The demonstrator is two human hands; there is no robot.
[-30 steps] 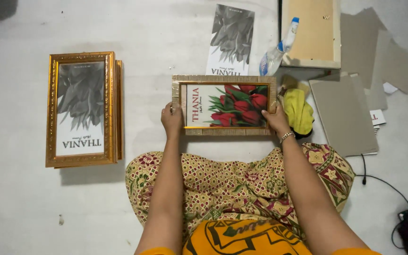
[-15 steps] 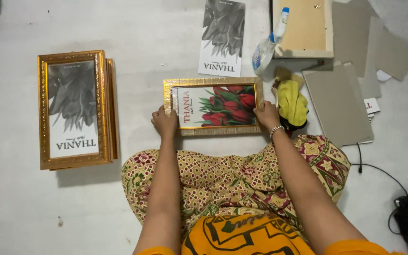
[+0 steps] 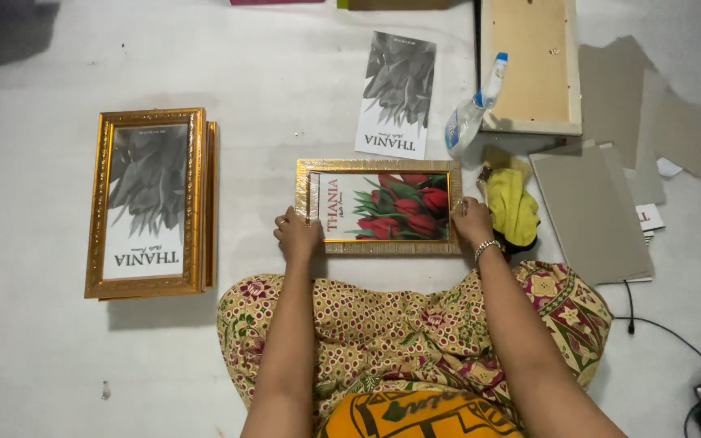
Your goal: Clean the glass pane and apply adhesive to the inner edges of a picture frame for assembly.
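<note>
Versus half a second earlier, little had changed: the small gold frame with the red tulip print (image 3: 380, 207) stayed flat on the white floor (image 3: 34, 357) in front of the knees, both hands still on it. The left hand (image 3: 298, 235) gripped the frame's left edge, fingers curled over it; the right hand (image 3: 472, 221) held the right edge the same way. A yellow cloth (image 3: 513, 206) lay just beside the right hand. The tall gold frame (image 3: 146, 203) at far left held a grey leaf print and sat on top of another frame. A loose grey leaf print (image 3: 397, 94) lay above. A spray bottle (image 3: 471, 113) leaned on the rim of an upturned wooden frame (image 3: 575, 73). Grey backing boards (image 3: 594, 211) lay to the right.
</note>
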